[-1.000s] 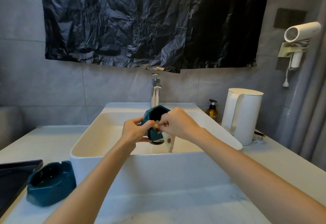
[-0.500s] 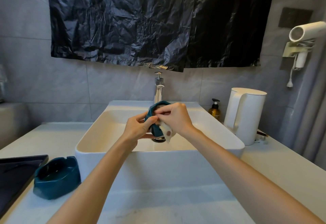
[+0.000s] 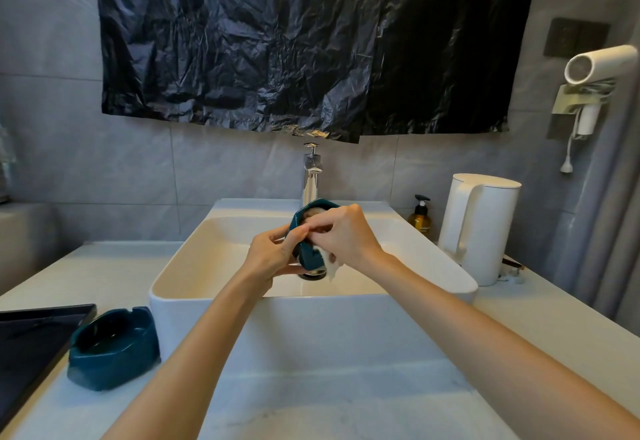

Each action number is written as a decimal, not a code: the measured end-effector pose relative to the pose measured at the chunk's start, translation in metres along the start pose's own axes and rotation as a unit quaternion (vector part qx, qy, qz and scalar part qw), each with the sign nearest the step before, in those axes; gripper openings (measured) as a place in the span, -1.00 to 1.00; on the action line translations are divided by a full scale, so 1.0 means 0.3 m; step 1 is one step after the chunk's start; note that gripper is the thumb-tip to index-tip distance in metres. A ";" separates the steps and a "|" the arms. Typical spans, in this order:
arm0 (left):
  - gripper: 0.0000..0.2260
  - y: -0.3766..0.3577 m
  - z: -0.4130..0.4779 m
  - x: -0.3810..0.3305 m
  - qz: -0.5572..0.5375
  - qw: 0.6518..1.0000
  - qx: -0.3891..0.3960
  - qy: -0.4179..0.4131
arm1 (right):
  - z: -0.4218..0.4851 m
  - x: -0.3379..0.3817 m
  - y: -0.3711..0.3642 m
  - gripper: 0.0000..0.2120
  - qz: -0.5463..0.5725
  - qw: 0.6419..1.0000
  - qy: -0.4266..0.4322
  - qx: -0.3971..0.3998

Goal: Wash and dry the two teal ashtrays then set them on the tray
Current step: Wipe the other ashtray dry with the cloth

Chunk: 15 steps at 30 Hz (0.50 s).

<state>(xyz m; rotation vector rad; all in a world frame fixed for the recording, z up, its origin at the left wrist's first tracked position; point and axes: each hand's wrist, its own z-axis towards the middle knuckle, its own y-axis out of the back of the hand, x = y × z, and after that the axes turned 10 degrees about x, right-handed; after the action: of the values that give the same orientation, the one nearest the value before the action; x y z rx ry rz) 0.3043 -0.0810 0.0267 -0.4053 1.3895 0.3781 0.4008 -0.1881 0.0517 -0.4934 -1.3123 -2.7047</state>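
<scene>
Your left hand (image 3: 273, 254) has its fingers and thumb curled around a teal ashtray (image 3: 310, 259), holding it tipped on its side over the middle of the sink (image 3: 207, 263), with the hollow facing you and to the right. Your right hand (image 3: 346, 239) has its fingers bunched around a white cloth (image 3: 330, 265), pressing it into the hollow. A crumpled, soft-looking end of the cloth hangs below your palm. The ashtray is glossy, thick-walled and angular.

Below your hands, a round dark metal drain (image 3: 313, 274) sits in the sink floor. The sink is a smooth white rectangular basin standing on top of the counter (image 3: 329, 398), which is pale marbled stone with faint grey veins. A polished chrome tap (image 3: 311, 176) rises at the far edge of the basin.

The second ashtray (image 3: 114, 349), also teal and glossy with notches in its rim, sits upright on the counter at near left, just left of the sink. It is beside a black flat tray (image 3: 31, 342) with a raised edge, not on it.

To the far right of the sink stand a small amber pump bottle (image 3: 420, 218), its label too small to read, and a plain white matte kettle (image 3: 485, 225).

The wall is large grey tiles. A crinkled, shiny black plastic sheet (image 3: 294, 41) hangs above the tap. A white hair dryer (image 3: 599, 64) sits in a wall holder at upper right.
</scene>
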 end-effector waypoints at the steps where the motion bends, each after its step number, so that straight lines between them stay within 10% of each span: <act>1: -0.67 0.001 -0.001 -0.001 -0.001 1.000 -0.003 -0.004 | 0.007 0.009 -0.003 -0.86 -0.016 1.000 -0.004 -0.022; 9: -0.72 0.005 0.000 0.000 -0.004 0.998 -0.053 -0.022 | 0.054 0.024 0.025 -0.78 -0.344 0.935 -0.010 0.088; 15: -0.68 0.001 0.005 0.003 0.016 0.997 -0.076 -0.014 | 0.063 0.024 0.055 -0.88 -0.372 0.904 -0.006 0.212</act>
<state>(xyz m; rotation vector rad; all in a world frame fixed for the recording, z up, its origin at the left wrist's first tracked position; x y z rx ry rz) 0.3055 -0.0800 0.0260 -0.5002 1.3460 0.5160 0.4024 -0.1832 0.0774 0.0703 -2.4107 -2.7509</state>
